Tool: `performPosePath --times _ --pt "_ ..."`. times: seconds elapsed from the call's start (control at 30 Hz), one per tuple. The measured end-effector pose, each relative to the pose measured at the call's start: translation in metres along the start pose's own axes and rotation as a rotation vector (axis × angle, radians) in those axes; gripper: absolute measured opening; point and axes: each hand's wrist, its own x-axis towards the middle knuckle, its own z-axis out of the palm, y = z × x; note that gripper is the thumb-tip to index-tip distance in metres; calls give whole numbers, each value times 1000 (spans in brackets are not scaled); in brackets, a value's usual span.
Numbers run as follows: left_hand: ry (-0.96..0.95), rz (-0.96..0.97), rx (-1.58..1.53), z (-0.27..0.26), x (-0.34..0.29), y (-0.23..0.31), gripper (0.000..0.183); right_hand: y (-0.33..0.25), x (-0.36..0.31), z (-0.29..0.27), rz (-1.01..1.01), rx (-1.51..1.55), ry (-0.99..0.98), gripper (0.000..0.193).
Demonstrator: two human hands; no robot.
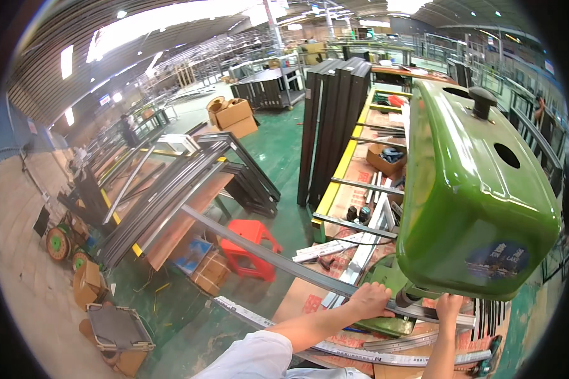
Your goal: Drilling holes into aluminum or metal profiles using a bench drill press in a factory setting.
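A long grey metal profile (278, 260) lies across the work table, its far end reaching left over the aisle. My left hand (371, 301) is closed around it, just left of a green bench drill (468, 208). Near its right end my right hand (449, 307) is also closed on the profile, below the front of the drill's housing. The profile passes under the drill's spindle (408, 295) and over its green base (389, 326). Whether a bit touches the profile is hidden. A second, pale strip (341, 349) runs beneath my forearms.
A red stool (246, 243) stands left of the table. Tall dark frames (332, 126) stand beyond it, and more bars are stacked on a left bench (164, 205). Two power drills (360, 213) and a cardboard box (385, 159) sit on the table. Another power drill (487, 361) lies at lower right.
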Motion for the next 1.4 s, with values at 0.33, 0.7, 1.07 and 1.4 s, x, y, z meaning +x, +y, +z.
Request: performPosePath --times 0.33,0.7,1.07,1.4 --pt "-87 -18 174 -22 6 10 76 -37 -5 -29 32 -214 -301 26" --pt "106 87 142 -39 15 16 73 -111 -37 -82 383 -68 -73 27" --pt "-14 44 65 -37 15 17 75 -80 -20 -54 301 415 -50 26" --pt "-27 66 158 -37 15 16 76 -101 -40 -85 549 465 -148 23"
